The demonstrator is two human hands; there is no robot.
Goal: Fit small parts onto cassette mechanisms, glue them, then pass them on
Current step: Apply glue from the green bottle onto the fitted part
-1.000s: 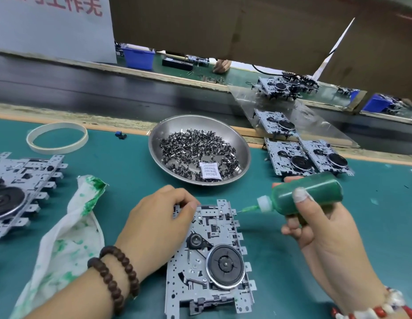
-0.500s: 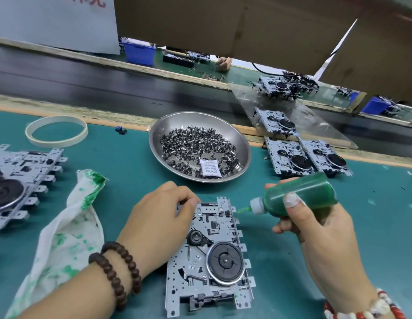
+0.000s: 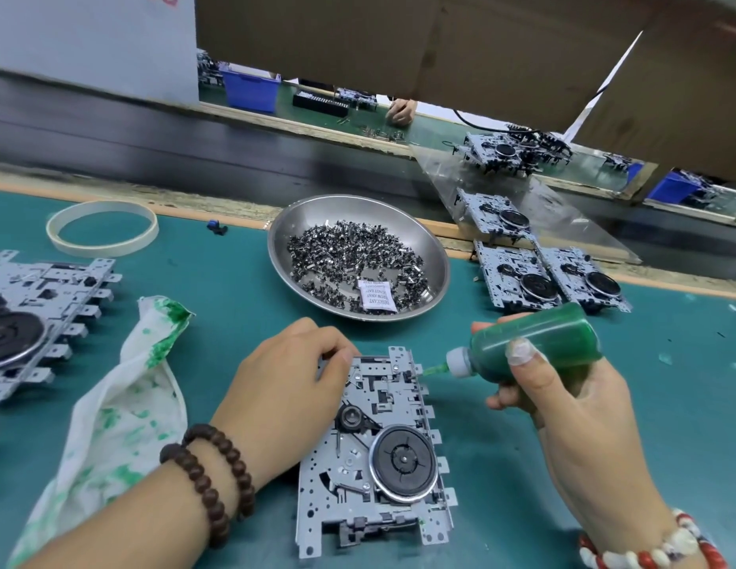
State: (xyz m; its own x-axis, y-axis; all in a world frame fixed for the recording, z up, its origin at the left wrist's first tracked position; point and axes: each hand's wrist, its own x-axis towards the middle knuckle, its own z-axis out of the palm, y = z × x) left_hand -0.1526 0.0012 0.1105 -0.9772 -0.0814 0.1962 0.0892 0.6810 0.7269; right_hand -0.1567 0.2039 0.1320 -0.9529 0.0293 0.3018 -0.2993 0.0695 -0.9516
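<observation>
The cassette mechanism [image 3: 378, 449] lies flat just in front of the metal bowl [image 3: 358, 256], looking thin, stiff and sharp-edged, so the left hand [image 3: 284, 388] pinches its top corner while the right hand [image 3: 563, 404] squeezes the soft green glue bottle [image 3: 534, 342] beside it.

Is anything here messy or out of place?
Mostly tidy. The white cloth left of the left hand lies crumpled and blotched green, the colour of the glue bottle in the right hand. A desiccant packet lies among the parts in the steel bowl.
</observation>
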